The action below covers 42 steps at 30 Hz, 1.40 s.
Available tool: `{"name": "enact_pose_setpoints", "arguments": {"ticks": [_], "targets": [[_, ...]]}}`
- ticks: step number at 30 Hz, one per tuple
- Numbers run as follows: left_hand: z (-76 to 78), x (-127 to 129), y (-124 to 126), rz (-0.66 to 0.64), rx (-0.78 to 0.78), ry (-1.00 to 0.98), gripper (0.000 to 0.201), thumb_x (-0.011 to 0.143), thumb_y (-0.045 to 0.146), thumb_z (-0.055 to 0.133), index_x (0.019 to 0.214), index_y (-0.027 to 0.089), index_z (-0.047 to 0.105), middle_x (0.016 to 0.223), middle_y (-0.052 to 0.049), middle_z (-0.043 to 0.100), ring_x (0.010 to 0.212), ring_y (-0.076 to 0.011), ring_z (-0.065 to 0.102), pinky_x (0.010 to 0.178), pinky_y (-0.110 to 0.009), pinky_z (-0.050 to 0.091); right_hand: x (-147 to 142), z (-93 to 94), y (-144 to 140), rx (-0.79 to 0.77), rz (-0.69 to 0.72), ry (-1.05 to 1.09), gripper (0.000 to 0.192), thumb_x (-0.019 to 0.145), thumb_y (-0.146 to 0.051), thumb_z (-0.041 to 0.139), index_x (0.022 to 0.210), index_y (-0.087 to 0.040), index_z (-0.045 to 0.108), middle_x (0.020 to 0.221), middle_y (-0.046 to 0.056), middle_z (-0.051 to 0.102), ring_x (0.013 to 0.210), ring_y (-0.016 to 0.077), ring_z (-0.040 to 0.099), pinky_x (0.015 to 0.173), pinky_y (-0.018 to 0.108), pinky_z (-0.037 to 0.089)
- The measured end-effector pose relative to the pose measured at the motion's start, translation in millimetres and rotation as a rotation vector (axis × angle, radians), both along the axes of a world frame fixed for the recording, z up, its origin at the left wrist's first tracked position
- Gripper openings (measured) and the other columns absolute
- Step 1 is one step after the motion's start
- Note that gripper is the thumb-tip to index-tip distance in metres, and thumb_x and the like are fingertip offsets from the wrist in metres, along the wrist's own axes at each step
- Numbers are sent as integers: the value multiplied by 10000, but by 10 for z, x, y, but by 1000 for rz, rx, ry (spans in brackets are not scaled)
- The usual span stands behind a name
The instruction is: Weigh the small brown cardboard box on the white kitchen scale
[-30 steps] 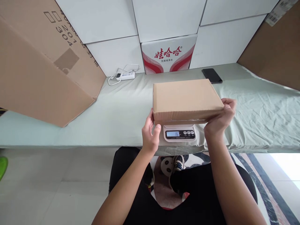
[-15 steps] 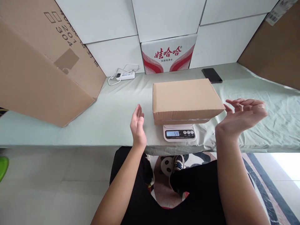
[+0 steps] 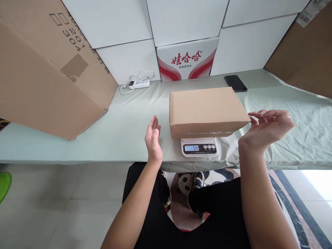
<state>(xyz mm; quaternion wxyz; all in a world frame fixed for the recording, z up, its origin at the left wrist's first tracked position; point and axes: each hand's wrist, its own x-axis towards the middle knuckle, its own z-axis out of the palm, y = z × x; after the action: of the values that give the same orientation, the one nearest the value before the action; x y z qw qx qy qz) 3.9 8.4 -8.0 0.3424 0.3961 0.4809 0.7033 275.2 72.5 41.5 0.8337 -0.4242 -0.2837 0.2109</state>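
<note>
A brown cardboard box (image 3: pixel 207 107) rests on a white digital scale (image 3: pixel 199 153) near the table's front edge. The scale's lit display appears to read 54, and the box hides its weighing plate. My left hand (image 3: pixel 153 140) is held upright to the left of the box, apart from it, fingers straight and holding nothing. Off the box's right corner is my right hand (image 3: pixel 268 126), palm up with loosely bent fingers and nothing in it. Its fingertips are close to that corner; whether they touch it I cannot tell.
A green cloth (image 3: pixel 135 131) covers the table. Along the back stand white boxes and a carton with red writing (image 3: pixel 186 58). A black phone (image 3: pixel 235 83) and a white power strip with cable (image 3: pixel 140 83) lie there. Large cardboard pieces flank the left (image 3: pixel 64 93) and right (image 3: pixel 303 52).
My right hand has shifted very slightly left, nearer the box's corner. The box, the scale and its reading look the same, and my left hand stays beside them.
</note>
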Motion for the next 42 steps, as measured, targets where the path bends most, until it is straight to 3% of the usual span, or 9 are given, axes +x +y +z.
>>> {"name": "enact_pose_setpoints", "arguments": {"ticks": [13, 20, 29, 37, 42], "targets": [[-5, 42, -17, -33, -5, 1, 674, 1001, 630, 612, 1565, 262, 648, 1761, -124, 544, 1698, -331, 428, 1378, -490, 402, -31, 9, 29, 21, 14, 33, 177, 785, -415, 494, 697, -262, 475, 709, -18, 460, 698, 174, 531, 766, 364, 367], [-24, 62, -27, -59, -5, 14, 691, 1014, 647, 593, 1586, 263, 636, 1770, -122, 532, 1698, -338, 426, 1383, -490, 395, -68, 23, 10, -23, 29, -26, 221, 846, -425, 457, 703, -257, 440, 733, -17, 438, 733, 182, 544, 783, 360, 386], [-55, 153, -63, -130, -20, -20, 655, 1021, 614, 615, 1566, 253, 652, 1736, -125, 576, 1645, -346, 513, 1355, -507, 443, -93, -32, 58, -65, 115, -70, 231, 862, -453, 486, 768, -249, 538, 847, 30, 563, 794, 197, 536, 735, 346, 338], [-43, 209, -96, -190, -35, -15, 667, 1041, 597, 590, 1605, 243, 615, 1751, -131, 555, 1661, -361, 485, 1363, -525, 423, -134, -76, 58, -203, 161, -144, 323, 887, -501, 488, 933, -216, 633, 861, 15, 597, 774, 187, 522, 754, 346, 342], [-30, 213, -92, -199, -18, -44, 648, 1045, 572, 607, 1589, 223, 631, 1738, -141, 569, 1652, -360, 498, 1355, -518, 432, -70, -209, 82, -270, 142, -286, 375, 948, -548, 443, 984, -225, 630, 921, 14, 559, 847, 199, 515, 767, 349, 360]]}}
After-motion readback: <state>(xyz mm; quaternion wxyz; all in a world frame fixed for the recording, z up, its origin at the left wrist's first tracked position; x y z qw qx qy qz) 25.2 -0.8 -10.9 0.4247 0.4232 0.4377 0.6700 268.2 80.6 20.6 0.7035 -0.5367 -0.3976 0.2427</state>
